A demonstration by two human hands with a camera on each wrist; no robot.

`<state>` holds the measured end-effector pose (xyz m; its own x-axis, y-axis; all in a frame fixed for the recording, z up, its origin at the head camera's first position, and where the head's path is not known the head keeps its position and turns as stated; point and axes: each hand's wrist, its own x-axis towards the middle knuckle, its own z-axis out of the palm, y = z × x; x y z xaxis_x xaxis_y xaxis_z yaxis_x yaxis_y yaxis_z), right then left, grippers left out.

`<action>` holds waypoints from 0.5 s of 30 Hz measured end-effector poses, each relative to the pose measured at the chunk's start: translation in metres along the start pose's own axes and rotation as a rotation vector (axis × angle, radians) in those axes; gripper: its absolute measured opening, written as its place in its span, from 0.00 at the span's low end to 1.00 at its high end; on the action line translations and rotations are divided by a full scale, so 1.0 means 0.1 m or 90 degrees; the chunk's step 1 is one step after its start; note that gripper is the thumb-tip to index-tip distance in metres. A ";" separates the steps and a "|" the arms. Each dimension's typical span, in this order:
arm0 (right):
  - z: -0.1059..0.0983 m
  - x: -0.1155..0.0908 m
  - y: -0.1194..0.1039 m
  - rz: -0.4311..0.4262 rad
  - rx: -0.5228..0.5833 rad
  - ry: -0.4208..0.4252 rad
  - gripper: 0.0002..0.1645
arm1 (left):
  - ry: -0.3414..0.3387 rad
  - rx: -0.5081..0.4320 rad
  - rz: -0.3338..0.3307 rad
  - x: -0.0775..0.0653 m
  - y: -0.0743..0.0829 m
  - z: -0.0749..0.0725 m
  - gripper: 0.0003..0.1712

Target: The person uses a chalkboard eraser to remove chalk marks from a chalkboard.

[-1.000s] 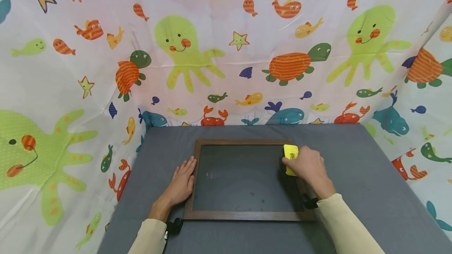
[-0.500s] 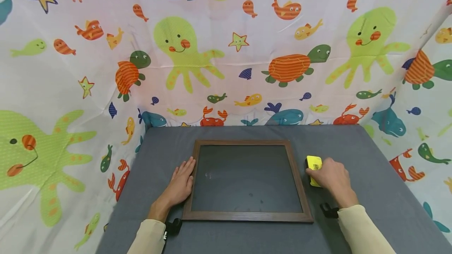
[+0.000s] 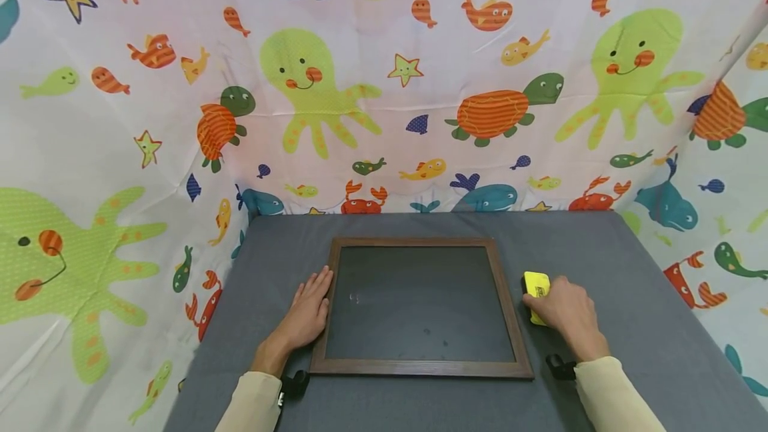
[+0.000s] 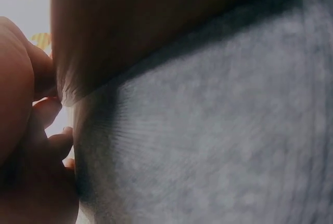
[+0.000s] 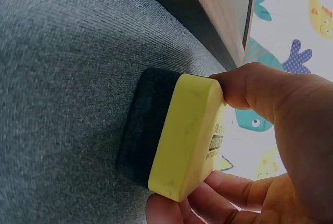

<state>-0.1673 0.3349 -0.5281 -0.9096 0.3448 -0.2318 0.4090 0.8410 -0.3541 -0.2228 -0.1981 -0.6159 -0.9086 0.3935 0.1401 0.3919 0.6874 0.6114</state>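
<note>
A chalkboard (image 3: pixel 420 305) in a brown wooden frame lies flat on the grey cloth, with a faint mark at its left and a few dark spots low on its surface. My left hand (image 3: pixel 307 309) rests with straight fingers on the left edge of the frame. Right of the board, my right hand (image 3: pixel 567 312) grips a yellow eraser (image 3: pixel 536 289) with a dark felt base. In the right wrist view, thumb and fingers pinch the eraser (image 5: pixel 184 135) by its sides, its felt at the cloth. The left wrist view is dark and blurred, with the left hand (image 4: pixel 31 125) at its edge.
Grey cloth (image 3: pixel 456 402) covers the table around the board. A white curtain printed with sea animals (image 3: pixel 384 119) stands behind and along both sides of the table. Each wrist wears a black strap device.
My right hand has lifted the eraser off the board's upper right and brought it down to the cloth right of the frame. The left hand has stayed in place.
</note>
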 end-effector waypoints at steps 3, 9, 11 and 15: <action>0.00 0.01 -0.01 -0.002 -0.004 -0.003 0.46 | -0.006 0.013 -0.003 0.02 -0.02 0.01 0.36; 0.00 -0.01 0.02 -0.015 -0.010 -0.022 0.47 | -0.061 0.064 -0.017 0.04 0.09 -0.08 0.36; 0.00 -0.03 0.02 -0.021 -0.016 -0.013 0.48 | -0.082 0.086 -0.024 0.04 0.15 -0.13 0.36; -0.02 -0.08 0.00 -0.059 -0.017 0.042 0.49 | -0.104 0.127 -0.044 0.03 0.22 -0.22 0.37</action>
<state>-0.1608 0.3330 -0.5241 -0.9468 0.2907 -0.1382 0.3212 0.8811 -0.3471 -0.2197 -0.1950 -0.5852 -0.9052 0.4235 -0.0350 0.3646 0.8163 0.4479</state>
